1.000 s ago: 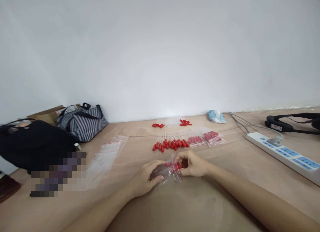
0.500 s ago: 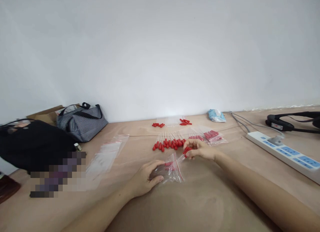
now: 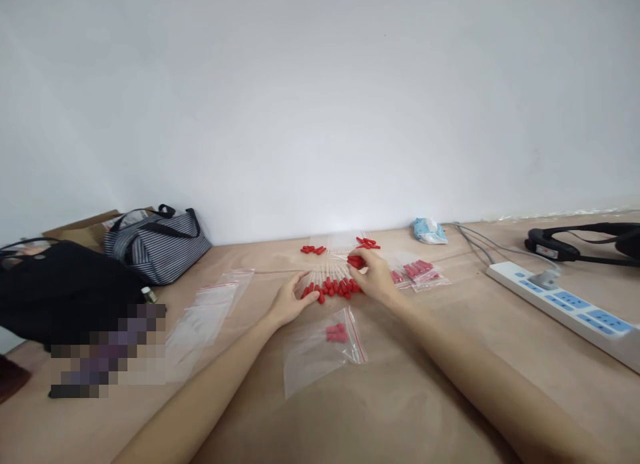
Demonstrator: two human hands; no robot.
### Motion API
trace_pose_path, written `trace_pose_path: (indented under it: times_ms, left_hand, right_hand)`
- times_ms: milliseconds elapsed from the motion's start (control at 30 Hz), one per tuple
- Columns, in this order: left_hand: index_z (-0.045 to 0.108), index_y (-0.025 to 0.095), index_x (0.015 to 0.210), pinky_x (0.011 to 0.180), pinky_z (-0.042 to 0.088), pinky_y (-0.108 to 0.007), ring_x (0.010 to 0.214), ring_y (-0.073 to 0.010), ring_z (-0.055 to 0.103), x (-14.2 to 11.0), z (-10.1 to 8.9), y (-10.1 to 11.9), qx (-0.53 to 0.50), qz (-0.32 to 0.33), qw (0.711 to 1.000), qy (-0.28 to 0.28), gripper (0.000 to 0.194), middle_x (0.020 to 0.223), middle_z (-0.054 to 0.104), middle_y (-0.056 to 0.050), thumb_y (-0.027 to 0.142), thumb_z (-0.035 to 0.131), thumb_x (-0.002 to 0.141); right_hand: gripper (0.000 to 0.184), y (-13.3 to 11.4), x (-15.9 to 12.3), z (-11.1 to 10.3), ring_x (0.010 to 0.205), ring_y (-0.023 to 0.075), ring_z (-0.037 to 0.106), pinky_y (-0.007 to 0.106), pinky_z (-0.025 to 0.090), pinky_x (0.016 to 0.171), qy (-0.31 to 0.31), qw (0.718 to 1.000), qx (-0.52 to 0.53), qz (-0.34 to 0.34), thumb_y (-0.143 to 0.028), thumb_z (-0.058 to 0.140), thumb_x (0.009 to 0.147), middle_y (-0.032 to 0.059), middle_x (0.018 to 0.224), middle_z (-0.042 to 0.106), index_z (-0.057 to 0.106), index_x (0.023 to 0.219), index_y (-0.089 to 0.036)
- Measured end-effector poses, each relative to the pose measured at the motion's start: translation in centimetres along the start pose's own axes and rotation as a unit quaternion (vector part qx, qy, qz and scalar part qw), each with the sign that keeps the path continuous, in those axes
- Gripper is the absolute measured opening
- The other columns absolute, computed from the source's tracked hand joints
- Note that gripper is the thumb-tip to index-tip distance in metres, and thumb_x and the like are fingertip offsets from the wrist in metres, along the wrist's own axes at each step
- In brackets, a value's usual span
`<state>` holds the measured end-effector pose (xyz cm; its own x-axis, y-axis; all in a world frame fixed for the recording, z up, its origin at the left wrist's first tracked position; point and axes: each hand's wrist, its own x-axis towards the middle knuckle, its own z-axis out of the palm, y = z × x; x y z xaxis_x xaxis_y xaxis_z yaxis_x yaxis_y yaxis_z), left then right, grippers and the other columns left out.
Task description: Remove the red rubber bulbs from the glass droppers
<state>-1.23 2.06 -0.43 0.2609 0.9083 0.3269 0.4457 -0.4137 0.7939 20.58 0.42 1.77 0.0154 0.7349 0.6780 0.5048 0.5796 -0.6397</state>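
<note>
A fanned row of white sticks with red tips point(image 3: 340, 287) lies on the table between my hands. My left hand point(image 3: 291, 300) has its thumb and fingers apart around the row's left end, seeming to touch the outermost sticks. Pinched in my right hand point(image 3: 374, 276), above the row's right side, are several red-tipped sticks point(image 3: 355, 260); their pale ends point left. Closer to me, a clear zip bag point(image 3: 310, 357) lies flat with several red pieces point(image 3: 337, 333) inside, its red-striped seal facing right. Neither hand touches this bag.
Filled zip bags point(image 3: 420, 271) lie right of the row, flat clear bags point(image 3: 215, 311) to the left. Small red groups point(image 3: 313, 250) sit by the wall. A striped bag point(image 3: 160, 247), black bag point(image 3: 70, 291), blue-white packet point(image 3: 429, 231) and power strip point(image 3: 565, 304) stand around.
My left hand has let go of the zip bag and moved up to the row. My right hand has moved away from the bag's mouth to above the row, holding red-tipped sticks.
</note>
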Motion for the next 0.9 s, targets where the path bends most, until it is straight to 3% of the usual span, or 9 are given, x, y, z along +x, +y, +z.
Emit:
trace_pose_path:
  times_ms: [133,333,600,767,900]
  left_hand:
    - [0.042,0.017,0.121,0.096,0.035,-0.039,0.116,-0.0258,0.042,0.7,0.7,0.1,0.044,0.039,0.996,-0.067,0.081,0.125,0.045,-0.011,0.036,0.076,0.050]
    - [0.045,0.014,0.118,0.092,0.038,-0.040,0.108,-0.0260,0.048,0.9,0.9,0.4,0.067,0.043,0.995,-0.063,0.073,0.117,0.051,-0.011,0.033,0.074,0.054]
    - [0.045,0.017,0.119,0.085,0.043,-0.038,0.100,-0.0241,0.052,0.8,1.2,0.2,0.070,0.052,0.994,-0.063,0.070,0.111,0.054,-0.009,0.035,0.072,0.056]
    - [0.047,0.016,0.118,0.093,0.038,-0.038,0.109,-0.0248,0.047,0.7,1.2,0.5,0.087,0.081,0.990,-0.071,0.066,0.119,0.049,-0.011,0.036,0.070,0.059]
    - [0.050,0.017,0.116,0.098,0.032,-0.039,0.114,-0.0243,0.043,0.7,1.2,0.8,0.107,0.103,0.986,-0.075,0.058,0.121,0.049,-0.010,0.037,0.067,0.064]
  right_hand:
    - [0.026,0.0,0.2,2.2,0.081,0.0161,0.053,0.029,0.043,0.074,-0.053,0.988,-0.139,-0.043,-0.010,0.044,0.073,0.0065,0.088,0.057,0.055,0.095,-0.018]
    - [0.032,0.2,-0.3,3.6,0.085,0.0168,0.054,0.028,0.043,0.076,-0.114,0.971,-0.202,-0.053,-0.008,0.045,0.075,0.0071,0.094,0.057,0.058,0.102,-0.020]
    - [0.034,-1.3,-0.9,2.8,0.093,0.0214,0.049,0.034,0.037,0.080,-0.201,0.936,-0.275,-0.085,-0.023,0.051,0.079,0.0072,0.100,0.058,0.053,0.113,-0.024]
    - [0.041,-1.7,-1.5,2.0,0.097,0.0246,0.046,0.039,0.033,0.080,-0.180,0.944,-0.271,-0.062,-0.030,0.056,0.074,0.0085,0.100,0.058,0.050,0.114,-0.022]
    - [0.025,-1.3,-2.7,1.0,0.090,0.0206,0.049,0.034,0.036,0.078,-0.122,0.975,-0.179,-0.041,-0.022,0.051,0.074,0.0073,0.092,0.058,0.055,0.098,-0.018]
